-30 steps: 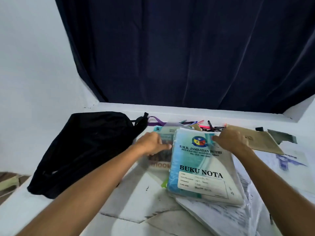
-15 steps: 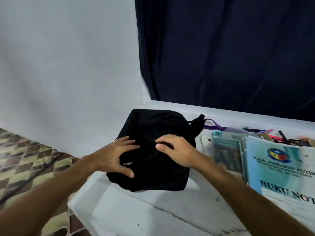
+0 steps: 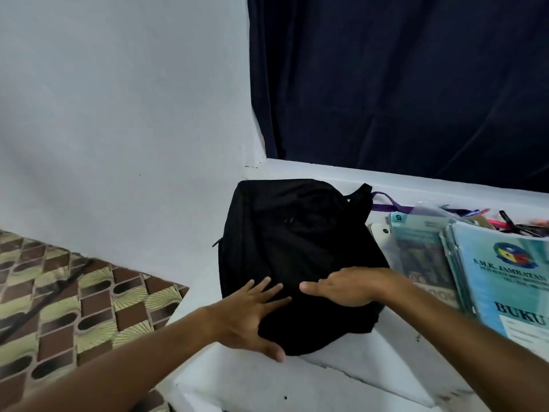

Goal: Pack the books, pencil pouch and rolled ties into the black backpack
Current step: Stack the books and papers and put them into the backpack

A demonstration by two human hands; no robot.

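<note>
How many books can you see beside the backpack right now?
2 clearly: a teal book right of the black fabric backpack, and a light-blue "BUKU" notebook overlapping its right side. Edges suggest more stacked underneath.

Left hand [image 3: 249, 318] and right hand [image 3: 349, 288] apparently press flat on black backpack [image 3: 292, 239].

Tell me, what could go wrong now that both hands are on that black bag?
The black backpack lies at the left edge of the white table, its near corner under the left hand; a careless tug might tip it to the floor. It looks shut, with both the left and the right hand flat on it, so fumbling for the zip could nudge the BUKU NOTA notebook stack crowded beside it.
</note>
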